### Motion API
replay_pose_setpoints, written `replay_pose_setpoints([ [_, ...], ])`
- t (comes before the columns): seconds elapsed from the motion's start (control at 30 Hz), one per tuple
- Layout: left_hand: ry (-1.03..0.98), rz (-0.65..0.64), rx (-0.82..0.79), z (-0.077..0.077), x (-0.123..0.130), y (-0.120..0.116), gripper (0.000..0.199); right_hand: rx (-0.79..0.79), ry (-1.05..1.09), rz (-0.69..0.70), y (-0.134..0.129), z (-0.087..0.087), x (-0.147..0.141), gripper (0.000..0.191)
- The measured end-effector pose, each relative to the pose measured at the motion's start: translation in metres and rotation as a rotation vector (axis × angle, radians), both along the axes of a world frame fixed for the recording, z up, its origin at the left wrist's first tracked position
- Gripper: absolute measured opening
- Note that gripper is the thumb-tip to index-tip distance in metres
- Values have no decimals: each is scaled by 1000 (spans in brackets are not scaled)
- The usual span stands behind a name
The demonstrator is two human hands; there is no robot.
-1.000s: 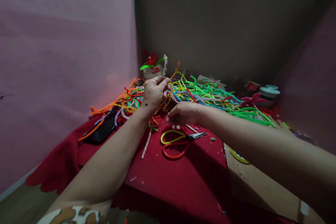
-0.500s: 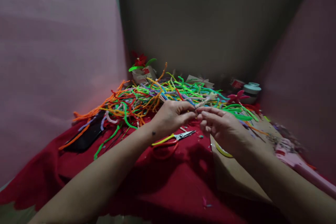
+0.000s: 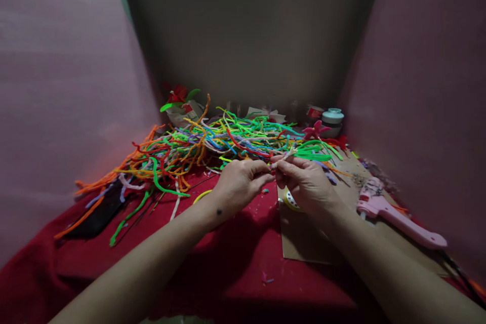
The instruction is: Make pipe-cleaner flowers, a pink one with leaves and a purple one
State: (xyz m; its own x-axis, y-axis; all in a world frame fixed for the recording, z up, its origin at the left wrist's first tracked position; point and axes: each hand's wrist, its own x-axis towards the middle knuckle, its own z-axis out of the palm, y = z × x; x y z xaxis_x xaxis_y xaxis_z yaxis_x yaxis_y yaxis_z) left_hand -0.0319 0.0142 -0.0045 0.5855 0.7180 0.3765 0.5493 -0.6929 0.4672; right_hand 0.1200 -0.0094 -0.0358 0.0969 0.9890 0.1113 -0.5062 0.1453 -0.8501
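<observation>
My left hand [image 3: 241, 185] pinches one end of a twisted cream-coloured pipe cleaner [image 3: 287, 154] over the middle of the table. At its other side, my right hand [image 3: 304, 179] has thumb and fingers closed on the same piece. The fingertips of both hands nearly meet, and they hide part of the twist. Just beyond them spreads a large tangled heap of coloured pipe cleaners [image 3: 243, 134]. Behind my left wrist shows a yellow scissors handle [image 3: 202, 195]; the blades are hidden. Bright green pipe cleaner loops [image 3: 313, 151] lie past my right hand.
A pink glue gun [image 3: 398, 220] rests on a cardboard sheet [image 3: 304, 243] at right, beside a yellow tape roll [image 3: 291, 201]. A dark flat object [image 3: 91, 215] is at left on the red cloth [image 3: 235, 263]. At the back stand a blue-lidded jar [image 3: 332, 117] and a red flower [image 3: 177, 94].
The view has turned right, so the table appears further left and the glue gun shows whole. My left arm now covers most of the scissors. Both hands have shifted their grip on the cream piece.
</observation>
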Motion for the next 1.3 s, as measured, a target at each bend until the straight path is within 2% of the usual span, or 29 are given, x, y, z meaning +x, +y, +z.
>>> replay_pose_setpoints([
  [0.07,-43,-18,-63,-3,3,-1,18,-8,7,8,0,-3,2,15],
  [0.2,-64,-3,-66,-7,4,-4,17,41,31,50,-1,-7,4,13],
  [0.37,-267,-84,-428,5,-4,-1,22,31,18,123,-7,-5,4,7],
  [0.47,-475,-34,-527,10,-7,3,18,-40,-20,241,-13,-3,2,6],
  [0.53,-545,-58,-579,10,-7,3,17,-72,-29,311,-16,-3,0,6],
  [0.73,-531,-100,-520,4,-4,-4,9,-91,-60,401,-20,-6,-4,6],
  [0.9,-520,-113,-545,1,-4,-4,8,-107,-92,428,-20,-7,-4,6],
  [1.03,-443,-65,-443,0,-4,-4,8,-121,-60,423,-20,-8,-5,9],
  [1.13,-361,-46,-293,-3,-6,-5,12,-163,-52,409,-19,-8,-5,15],
  [1.2,-276,-52,-106,-8,-7,-4,13,-185,-50,395,-18,-8,-5,17],
  [1.3,-120,-70,287,-15,-9,1,12,-186,-47,366,-17,-8,-6,17],
])
